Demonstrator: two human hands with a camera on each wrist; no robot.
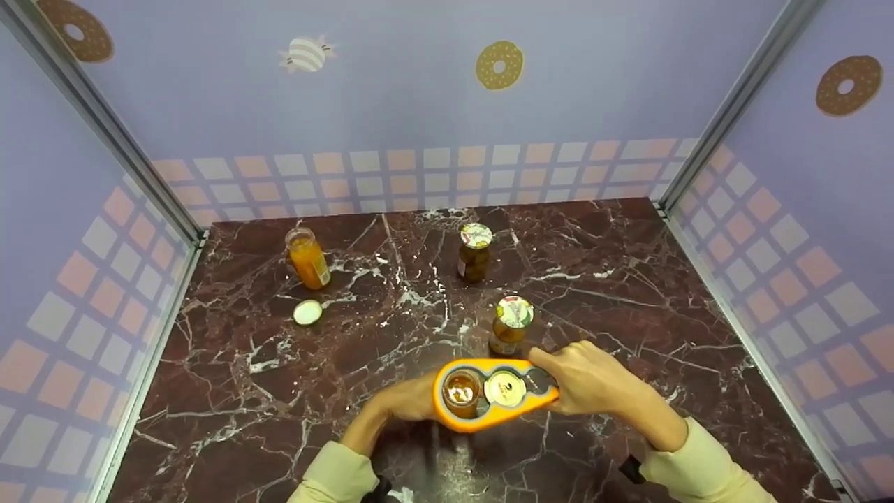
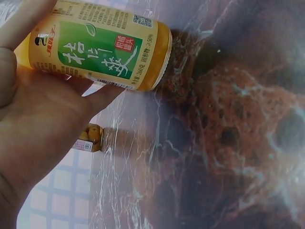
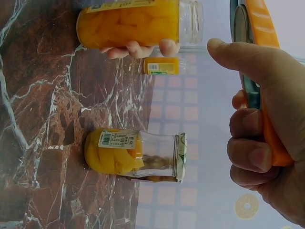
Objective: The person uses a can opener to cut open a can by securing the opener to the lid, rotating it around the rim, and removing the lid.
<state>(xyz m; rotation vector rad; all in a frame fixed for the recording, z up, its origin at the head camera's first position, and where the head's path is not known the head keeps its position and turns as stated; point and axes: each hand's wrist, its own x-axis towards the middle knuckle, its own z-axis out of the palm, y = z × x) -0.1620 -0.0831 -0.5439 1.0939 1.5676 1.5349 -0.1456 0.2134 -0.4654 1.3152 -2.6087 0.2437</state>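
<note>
My left hand [image 1: 413,399] grips a jar of orange fruit [image 2: 102,52] with a green-and-yellow label, fingers wrapped round its side. The jar's glass neck [image 3: 191,21] has no lid on it in the right wrist view. My right hand [image 1: 594,381] holds an orange-and-grey jar opener [image 1: 482,422] by its handle end, fingers curled round it. In the head view the opener overlaps the jar, whose mouth shows through the large ring. A pale yellow lid [image 1: 505,389] sits in the smaller ring.
Behind the opener stands a lidded jar of yellow fruit [image 1: 510,328]; farther back is a lidded jar of dark round fruit [image 1: 474,258]. An uncovered orange jar [image 1: 309,264] stands back left, with a loose lid [image 1: 308,312] before it. Walls enclose the marble-patterned table [image 1: 230,363].
</note>
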